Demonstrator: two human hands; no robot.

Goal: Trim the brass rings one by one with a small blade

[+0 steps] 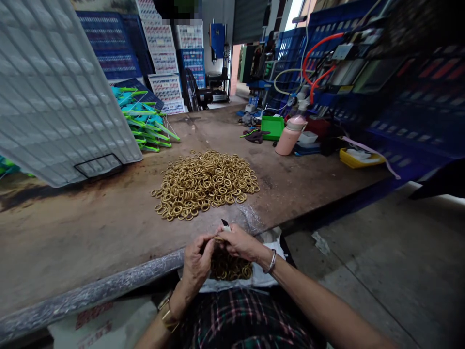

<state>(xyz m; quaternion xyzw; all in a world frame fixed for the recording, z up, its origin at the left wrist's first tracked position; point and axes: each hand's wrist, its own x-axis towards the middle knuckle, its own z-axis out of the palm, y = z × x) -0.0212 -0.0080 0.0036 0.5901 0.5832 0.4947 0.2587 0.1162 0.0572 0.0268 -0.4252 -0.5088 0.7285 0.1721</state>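
Above my lap, at the table's front edge, my left hand (197, 261) pinches a brass-coloured ring (218, 238) between thumb and fingers. My right hand (241, 244) is closed around a small knife (225, 225), its dark pointed tip showing past the fingers, close against the ring. Most of the knife's handle is hidden in the palm. Below both hands, more rings (232, 269) lie in an open white sack (267, 278). A heap of loose brass-coloured rings (209, 182) is spread on the tabletop just beyond my hands.
A tilted white plastic crate (69, 97) stands left on the brown table (109, 232), with green and turquoise hangers (148, 123) behind it. Farther right are a pink bottle (290, 135), a green tray (272, 127) and a yellow tray (359, 159). Stacked crates (167, 92) stand behind.
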